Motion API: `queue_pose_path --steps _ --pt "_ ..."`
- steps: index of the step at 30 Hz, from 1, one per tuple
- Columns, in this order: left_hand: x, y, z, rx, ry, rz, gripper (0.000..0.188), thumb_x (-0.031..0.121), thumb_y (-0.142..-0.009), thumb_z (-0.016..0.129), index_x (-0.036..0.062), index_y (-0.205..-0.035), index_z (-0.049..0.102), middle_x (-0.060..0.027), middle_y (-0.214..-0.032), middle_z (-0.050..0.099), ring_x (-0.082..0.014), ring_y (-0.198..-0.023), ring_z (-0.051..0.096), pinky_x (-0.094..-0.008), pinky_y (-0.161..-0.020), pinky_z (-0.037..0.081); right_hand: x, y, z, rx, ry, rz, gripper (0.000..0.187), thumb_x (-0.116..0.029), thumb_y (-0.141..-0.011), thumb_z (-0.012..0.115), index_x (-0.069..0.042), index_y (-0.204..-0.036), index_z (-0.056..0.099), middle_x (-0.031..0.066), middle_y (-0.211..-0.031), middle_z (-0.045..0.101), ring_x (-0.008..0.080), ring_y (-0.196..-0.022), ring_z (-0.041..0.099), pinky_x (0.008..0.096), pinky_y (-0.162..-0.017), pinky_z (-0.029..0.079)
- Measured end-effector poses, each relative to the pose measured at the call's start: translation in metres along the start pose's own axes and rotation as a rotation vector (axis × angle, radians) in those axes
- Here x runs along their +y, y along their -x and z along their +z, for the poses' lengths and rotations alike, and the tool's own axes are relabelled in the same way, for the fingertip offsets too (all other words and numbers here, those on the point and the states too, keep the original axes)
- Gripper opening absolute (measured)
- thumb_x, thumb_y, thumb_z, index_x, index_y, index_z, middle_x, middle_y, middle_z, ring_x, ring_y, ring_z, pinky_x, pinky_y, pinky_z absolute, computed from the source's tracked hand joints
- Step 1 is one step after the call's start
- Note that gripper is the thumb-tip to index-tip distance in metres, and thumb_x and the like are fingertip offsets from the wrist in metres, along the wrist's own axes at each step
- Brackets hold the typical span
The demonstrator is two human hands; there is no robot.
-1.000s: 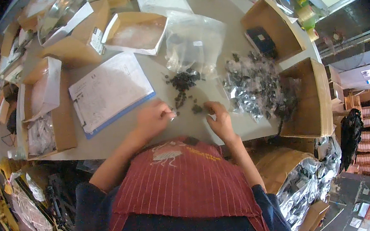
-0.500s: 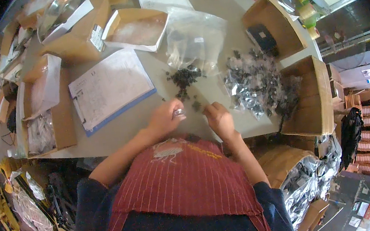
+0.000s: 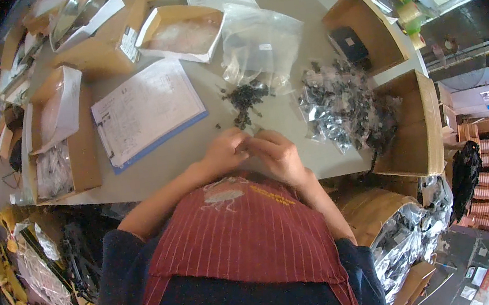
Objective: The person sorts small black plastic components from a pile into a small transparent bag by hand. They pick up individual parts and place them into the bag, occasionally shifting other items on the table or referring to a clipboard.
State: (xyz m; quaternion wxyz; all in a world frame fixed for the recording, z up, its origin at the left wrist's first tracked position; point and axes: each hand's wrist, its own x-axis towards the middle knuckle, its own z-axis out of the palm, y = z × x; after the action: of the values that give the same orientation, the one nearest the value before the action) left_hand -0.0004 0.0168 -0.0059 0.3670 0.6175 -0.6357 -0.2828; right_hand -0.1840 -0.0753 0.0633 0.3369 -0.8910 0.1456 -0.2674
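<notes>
My left hand (image 3: 224, 154) and my right hand (image 3: 280, 153) meet at the front of the table, fingertips together and both closed. A small shiny clear bag that showed in my left hand earlier is now mostly hidden between the fingers. What my right fingers pinch is too small and covered to make out. Just beyond the hands lies a loose pile of small black parts (image 3: 244, 100). A large clear plastic bag (image 3: 261, 42) lies flat behind that pile. To the right spreads a heap of small clear bags (image 3: 336, 100) with black parts inside.
A clipboard with papers (image 3: 146, 110) lies left of the pile. Open cardboard boxes stand around: a shallow tray box (image 3: 215, 45) at the back, another box (image 3: 89, 167) at left, and a large one (image 3: 417, 130) beside the heap at right. The table's front edge runs near my apron.
My right hand has moved left and met my left hand, which shifted slightly. The shiny bag in my left fingers is now covered. The view has tilted a little.
</notes>
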Motion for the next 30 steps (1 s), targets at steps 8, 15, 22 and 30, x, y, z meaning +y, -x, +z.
queue_pose_path --steps 8,15,22,30 --pt "-0.004 0.005 0.006 -0.034 0.035 -0.042 0.027 0.019 -0.083 0.077 0.009 -0.106 0.066 -0.0105 -0.098 0.063 -0.0286 -0.092 0.063 -0.0371 -0.076 0.053 0.05 0.008 0.001 0.044 0.218 0.189 0.029 0.005 -0.082 0.059 -0.004 -0.108 0.067 0.0173 -0.107 0.065 0.0379 -0.098 0.064 0.0427 -0.083 0.052" --pt "-0.01 0.008 0.011 -0.035 0.02 -0.014 0.03 0.015 -0.081 0.079 0.0104 -0.107 0.065 -0.0089 -0.101 0.064 -0.0288 -0.094 0.062 -0.0392 -0.081 0.052 0.068 0.015 0.015 -0.084 0.288 0.178 0.035 -0.002 -0.081 0.062 -0.005 -0.115 0.062 0.0169 -0.117 0.062 0.039 -0.109 0.059 0.0451 -0.088 0.052" --pt "-0.014 0.01 0.016 -0.061 0.141 -0.041 0.03 0.012 -0.08 0.079 0.0103 -0.106 0.065 -0.0094 -0.103 0.063 -0.0292 -0.098 0.061 -0.0392 -0.083 0.051 0.061 0.021 0.002 -0.005 0.269 0.252 0.032 0.002 -0.078 0.061 -0.006 -0.109 0.064 0.0175 -0.103 0.064 0.04 -0.099 0.06 0.046 -0.084 0.051" --pt "-0.011 0.009 0.015 0.007 0.098 -0.008 0.027 0.012 -0.082 0.077 0.0099 -0.106 0.064 -0.0101 -0.099 0.062 -0.0291 -0.094 0.061 -0.039 -0.081 0.051 0.068 0.021 0.0 -0.009 0.367 0.359 0.022 0.001 -0.083 0.058 -0.007 -0.101 0.068 0.0161 -0.092 0.065 0.0405 -0.084 0.063 0.0463 -0.075 0.053"
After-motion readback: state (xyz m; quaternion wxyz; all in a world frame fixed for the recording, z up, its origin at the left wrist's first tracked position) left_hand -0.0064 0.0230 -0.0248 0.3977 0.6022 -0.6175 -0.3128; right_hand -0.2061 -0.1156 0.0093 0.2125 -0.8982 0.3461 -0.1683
